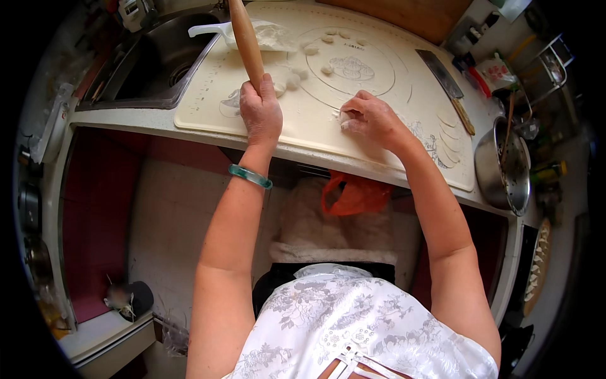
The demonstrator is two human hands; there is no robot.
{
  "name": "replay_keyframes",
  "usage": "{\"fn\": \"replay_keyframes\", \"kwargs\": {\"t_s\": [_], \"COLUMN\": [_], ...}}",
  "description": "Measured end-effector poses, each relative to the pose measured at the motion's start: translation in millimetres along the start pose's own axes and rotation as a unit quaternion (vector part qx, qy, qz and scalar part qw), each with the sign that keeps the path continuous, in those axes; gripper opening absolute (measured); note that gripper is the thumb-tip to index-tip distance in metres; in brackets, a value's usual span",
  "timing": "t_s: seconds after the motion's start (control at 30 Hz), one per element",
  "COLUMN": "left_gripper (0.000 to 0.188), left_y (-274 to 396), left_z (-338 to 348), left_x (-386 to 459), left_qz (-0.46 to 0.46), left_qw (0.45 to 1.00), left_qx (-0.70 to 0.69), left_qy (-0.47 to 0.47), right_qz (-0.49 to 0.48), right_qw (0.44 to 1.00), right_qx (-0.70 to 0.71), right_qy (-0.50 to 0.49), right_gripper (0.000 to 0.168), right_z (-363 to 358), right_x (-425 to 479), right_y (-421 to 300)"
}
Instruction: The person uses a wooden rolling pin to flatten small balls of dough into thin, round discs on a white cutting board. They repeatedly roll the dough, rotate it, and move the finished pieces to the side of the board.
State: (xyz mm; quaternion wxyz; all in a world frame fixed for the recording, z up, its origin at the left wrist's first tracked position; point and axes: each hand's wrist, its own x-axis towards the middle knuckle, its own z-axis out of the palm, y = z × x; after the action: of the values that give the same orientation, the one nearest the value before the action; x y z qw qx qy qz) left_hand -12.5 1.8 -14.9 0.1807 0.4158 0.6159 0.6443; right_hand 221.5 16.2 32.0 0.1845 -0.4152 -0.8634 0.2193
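Note:
My left hand (262,112) grips the lower end of a wooden rolling pin (247,45), which stands tilted up over the mat. Below and to the right, the fingers of my right hand (371,117) pinch a small piece of dough (349,123) on the cream silicone pastry mat (312,116). Several small dough pieces (326,69) lie around the mat's printed circle, and more sit close to my left hand. Thin, round dough wrappers (449,147) overlap at the mat's right side. Behind the rolling pin is a white plastic scoop (274,37) of flour.
A cleaver (445,80) lies along the mat's right edge. Beyond it, a steel pot (503,166) holds dark filling and chopsticks. At the left is a sink (163,57). A tray of shaped dumplings (537,265) stands far right. An orange plastic bag (357,194) hangs below the counter edge.

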Motion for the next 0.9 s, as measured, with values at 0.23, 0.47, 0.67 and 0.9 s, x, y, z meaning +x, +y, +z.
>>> {"fn": "replay_keyframes", "kwargs": {"t_s": [0.23,0.47,0.67,0.9], "left_gripper": [0.04,0.04,0.037,0.036], "left_y": [1,-1,1,14], "left_z": [2,-1,-1,-7], "left_x": [-1,1,0,-11], "left_qz": [0.007,0.01,-0.001,-0.031], "left_qw": [1.0,1.0,1.0,0.996], "left_qx": [0.004,0.005,0.0,-0.079], "left_qy": [0.007,0.016,0.004,-0.023], "right_qz": [-0.013,0.007,0.095,0.075], "right_qw": [0.999,0.999,0.988,0.98], "right_qx": [-0.036,-0.049,-0.112,-0.182], "right_qy": [-0.001,0.009,0.036,-0.004], "right_gripper": [0.027,0.053,0.082,0.085], "right_z": [-4,-11,32,43], "right_x": [-5,9,52,41], "right_y": [0,-10,-6,-10]}}
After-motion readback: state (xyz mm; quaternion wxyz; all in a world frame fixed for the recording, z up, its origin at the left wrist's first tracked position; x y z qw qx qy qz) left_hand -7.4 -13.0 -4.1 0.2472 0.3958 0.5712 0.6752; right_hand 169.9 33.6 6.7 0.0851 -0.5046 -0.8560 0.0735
